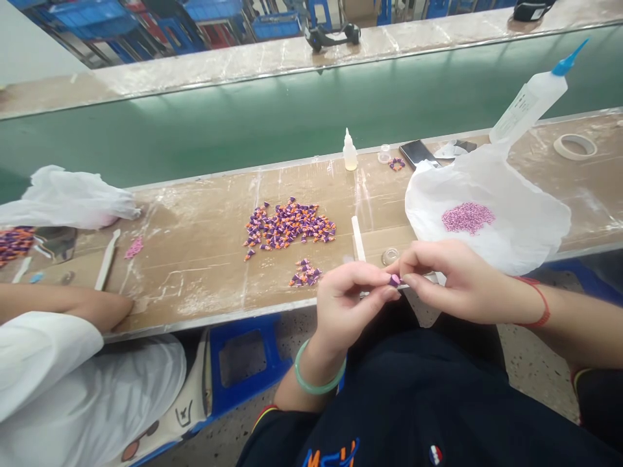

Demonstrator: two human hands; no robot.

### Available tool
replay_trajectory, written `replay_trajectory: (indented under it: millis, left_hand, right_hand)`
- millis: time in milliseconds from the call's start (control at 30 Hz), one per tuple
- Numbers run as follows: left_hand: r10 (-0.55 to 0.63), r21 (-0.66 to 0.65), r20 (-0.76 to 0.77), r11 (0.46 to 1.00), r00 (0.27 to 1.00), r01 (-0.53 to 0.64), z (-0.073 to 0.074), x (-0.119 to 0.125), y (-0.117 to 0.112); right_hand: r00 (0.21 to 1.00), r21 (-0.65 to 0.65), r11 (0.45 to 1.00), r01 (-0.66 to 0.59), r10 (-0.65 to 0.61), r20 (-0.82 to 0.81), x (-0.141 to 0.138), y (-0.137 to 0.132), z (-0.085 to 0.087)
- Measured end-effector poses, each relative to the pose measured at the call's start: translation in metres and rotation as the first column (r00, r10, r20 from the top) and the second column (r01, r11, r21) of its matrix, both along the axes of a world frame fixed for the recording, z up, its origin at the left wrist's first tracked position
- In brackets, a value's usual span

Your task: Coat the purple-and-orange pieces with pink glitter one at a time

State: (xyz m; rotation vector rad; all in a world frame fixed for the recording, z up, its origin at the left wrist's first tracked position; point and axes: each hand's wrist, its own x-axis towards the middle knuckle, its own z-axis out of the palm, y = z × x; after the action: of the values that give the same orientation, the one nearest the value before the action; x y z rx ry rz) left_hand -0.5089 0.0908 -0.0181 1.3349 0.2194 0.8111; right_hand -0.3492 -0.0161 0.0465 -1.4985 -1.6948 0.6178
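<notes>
both hands meet just past the near edge of the workbench [195,259], over the person's lap. the left hand [348,305] pinches a tiny purple piece [394,280] between thumb and fingertips, and the right hand [452,282] closes on the same piece from the other side — its fingertips touch it, possibly with a thin tool, though the view is too small to tell. on the bench beyond lies a large scatter of purple-and-orange pieces [289,226], with a smaller cluster [305,272] nearer the hands. a white plastic bag [487,207] to the right carries a heap of pink beads [467,217]. a small glue bottle [349,151] stands upright at the far edge — a larger squeeze bottle [530,100] leans behind the bag. a co-worker's arm [73,308] rests on the bench at the left.
</notes>
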Motion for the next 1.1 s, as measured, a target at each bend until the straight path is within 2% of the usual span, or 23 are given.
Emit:
replay_trajectory:
  millis: [300,533,867,933,1000,1067,1100]
  left_hand:
    - [0.017,0.035,0.061,0.999,0.998,-0.019,0.000,0.003,-0.001]
    - [0.017,0.121,0.086,0.992,0.996,-0.028,-0.001,0.002,0.001]
    - [0.045,0.197,0.039,0.979,0.998,-0.052,-0.003,0.002,0.000]
    - [0.047,0.198,-0.025,0.979,0.999,-0.041,-0.006,-0.002,0.004]
    - [0.096,0.211,-0.164,0.976,0.982,-0.060,-0.013,-0.015,0.017]
    - [0.232,0.266,-0.348,0.954,0.909,-0.142,-0.026,-0.035,0.039]
    - [0.335,0.318,-0.423,0.925,0.842,-0.208,-0.033,-0.047,0.052]
  right_hand:
    - [0.992,0.016,1.000,0.016,-0.018,0.129,-0.005,-0.002,0.004]
    - [0.979,-0.001,1.000,0.027,-0.026,0.202,-0.006,-0.003,0.004]
    - [0.973,-0.014,1.000,0.019,-0.016,0.232,-0.009,-0.002,0.001]
    - [0.974,-0.037,0.999,0.019,-0.011,0.225,-0.006,-0.002,0.000]
    - [0.979,-0.045,0.997,0.061,-0.051,0.198,0.003,-0.005,-0.003]
    - [0.974,-0.043,0.983,0.179,-0.171,0.149,0.018,-0.012,-0.009]
    - [0.959,-0.053,0.963,0.263,-0.255,0.120,0.027,-0.017,-0.014]
